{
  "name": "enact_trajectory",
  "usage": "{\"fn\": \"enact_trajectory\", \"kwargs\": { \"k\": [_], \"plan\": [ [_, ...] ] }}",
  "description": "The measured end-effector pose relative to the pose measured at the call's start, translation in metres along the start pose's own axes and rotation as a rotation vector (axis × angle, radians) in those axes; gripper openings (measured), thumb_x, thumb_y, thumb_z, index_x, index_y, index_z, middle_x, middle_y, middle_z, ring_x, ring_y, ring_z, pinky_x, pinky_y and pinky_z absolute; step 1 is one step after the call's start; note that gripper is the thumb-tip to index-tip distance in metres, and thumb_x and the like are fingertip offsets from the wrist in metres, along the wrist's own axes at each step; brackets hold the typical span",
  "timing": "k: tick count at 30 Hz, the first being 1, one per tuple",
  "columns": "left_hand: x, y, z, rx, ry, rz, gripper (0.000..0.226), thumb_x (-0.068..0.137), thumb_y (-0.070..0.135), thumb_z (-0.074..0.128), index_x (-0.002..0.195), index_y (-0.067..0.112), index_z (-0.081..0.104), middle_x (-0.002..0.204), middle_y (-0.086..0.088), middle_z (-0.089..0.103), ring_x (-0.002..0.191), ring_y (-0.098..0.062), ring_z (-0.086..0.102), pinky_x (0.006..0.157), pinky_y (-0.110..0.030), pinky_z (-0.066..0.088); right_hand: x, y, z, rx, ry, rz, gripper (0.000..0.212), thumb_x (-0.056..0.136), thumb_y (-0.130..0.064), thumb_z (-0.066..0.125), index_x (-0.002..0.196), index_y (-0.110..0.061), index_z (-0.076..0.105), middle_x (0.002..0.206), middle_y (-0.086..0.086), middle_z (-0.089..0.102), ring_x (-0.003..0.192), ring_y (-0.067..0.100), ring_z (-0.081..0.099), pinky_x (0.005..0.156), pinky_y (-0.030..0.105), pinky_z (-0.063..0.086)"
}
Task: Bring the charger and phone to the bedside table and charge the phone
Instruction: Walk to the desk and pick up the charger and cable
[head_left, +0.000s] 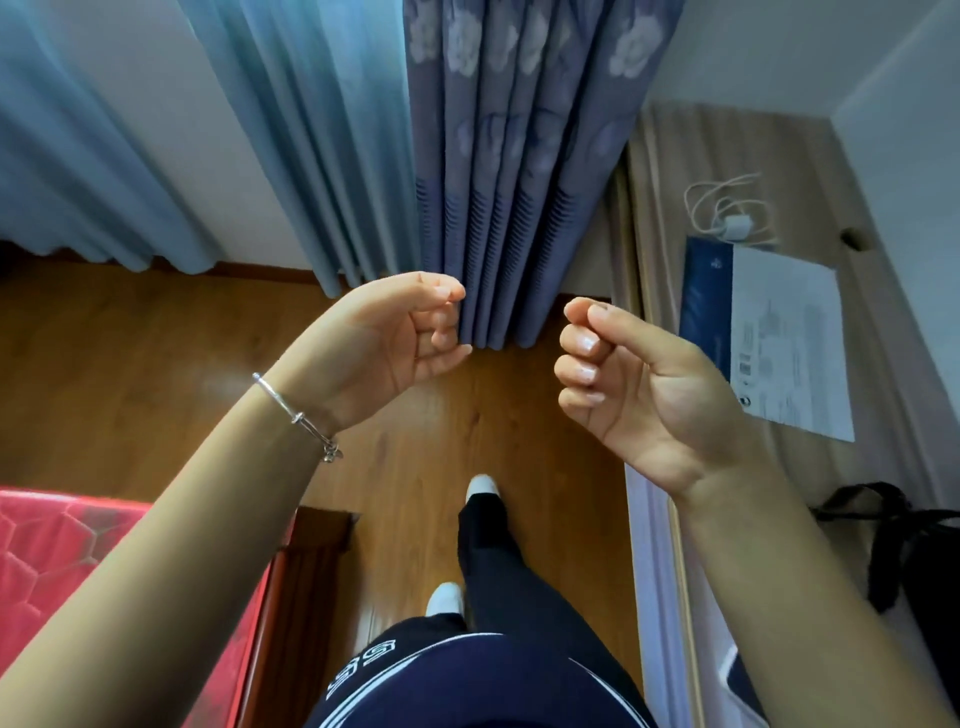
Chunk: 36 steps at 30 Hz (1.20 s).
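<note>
Both hands are raised and empty: the left hand (395, 338) and right hand (644, 384) have their fingers curled in on nothing. Farther off, on the desk (810, 156) at right, the charger (735, 224) lies just beyond a box (706, 291), its white cable loosely coiled (light, limp, likely to trail). The stiff plug block looks the best place to pinch it. No phone shows.

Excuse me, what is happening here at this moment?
A person stands on the wooden floor with the left hand and the right hand raised, both curled and empty. The white charger with its cable lies untouched on the wooden desk at the right, beside a blue and white box. No phone is visible.
</note>
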<state>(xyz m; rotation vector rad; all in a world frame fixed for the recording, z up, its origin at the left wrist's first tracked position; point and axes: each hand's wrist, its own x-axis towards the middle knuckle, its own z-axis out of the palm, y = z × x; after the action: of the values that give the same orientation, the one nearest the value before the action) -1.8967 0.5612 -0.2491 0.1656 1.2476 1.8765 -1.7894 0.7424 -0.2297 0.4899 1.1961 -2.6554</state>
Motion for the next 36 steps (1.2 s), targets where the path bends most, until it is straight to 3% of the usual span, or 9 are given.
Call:
{"fn": "enact_trajectory", "kwargs": {
  "k": [14, 21, 30, 36],
  "plan": [
    [0.182, 0.074, 0.013, 0.048, -0.036, -0.067, 0.008, 0.079, 0.019, 0.053, 0.076, 0.019, 0.060, 0.058, 0.009, 0.047, 0.056, -0.006, 0.048, 0.074, -0.024, 0.053, 0.114, -0.117, -0.059, 0.045, 0.008, -0.084, 0.016, 0.081, -0.019, 0.053, 0.082, -0.014, 0.069, 0.063, -0.005, 0.057, 0.054, 0.005, 0.050, 0.047, 0.016, 0.041],
    [0.265, 0.094, 0.019, 0.049, -0.123, -0.135, 0.018, 0.087, 0.016, 0.050, 0.075, 0.020, 0.064, 0.055, 0.010, 0.052, 0.052, -0.004, 0.051, 0.073, -0.024, 0.054, 0.158, -0.153, -0.083, 0.117, 0.099, -0.139, 0.019, 0.079, -0.018, 0.052, 0.076, -0.015, 0.071, 0.059, -0.005, 0.055, 0.051, 0.004, 0.047, 0.045, 0.014, 0.037],
    [0.410, 0.126, 0.060, 0.217, -0.367, -0.317, 0.010, 0.083, 0.016, 0.054, 0.077, 0.017, 0.061, 0.053, 0.009, 0.053, 0.051, -0.005, 0.053, 0.071, -0.024, 0.055, 0.200, -0.211, -0.124, 0.279, 0.354, -0.363, 0.021, 0.080, -0.016, 0.051, 0.070, -0.014, 0.069, 0.058, -0.005, 0.055, 0.049, 0.004, 0.047, 0.043, 0.014, 0.036],
    [0.483, 0.106, 0.110, 0.289, -0.528, -0.495, 0.016, 0.076, 0.014, 0.055, 0.064, 0.018, 0.066, 0.052, 0.007, 0.053, 0.048, -0.006, 0.052, 0.069, -0.025, 0.052, 0.200, -0.229, -0.153, 0.391, 0.593, -0.557, 0.009, 0.076, -0.018, 0.055, 0.078, -0.012, 0.062, 0.058, -0.006, 0.054, 0.049, 0.004, 0.045, 0.042, 0.013, 0.036]
  ]
}}
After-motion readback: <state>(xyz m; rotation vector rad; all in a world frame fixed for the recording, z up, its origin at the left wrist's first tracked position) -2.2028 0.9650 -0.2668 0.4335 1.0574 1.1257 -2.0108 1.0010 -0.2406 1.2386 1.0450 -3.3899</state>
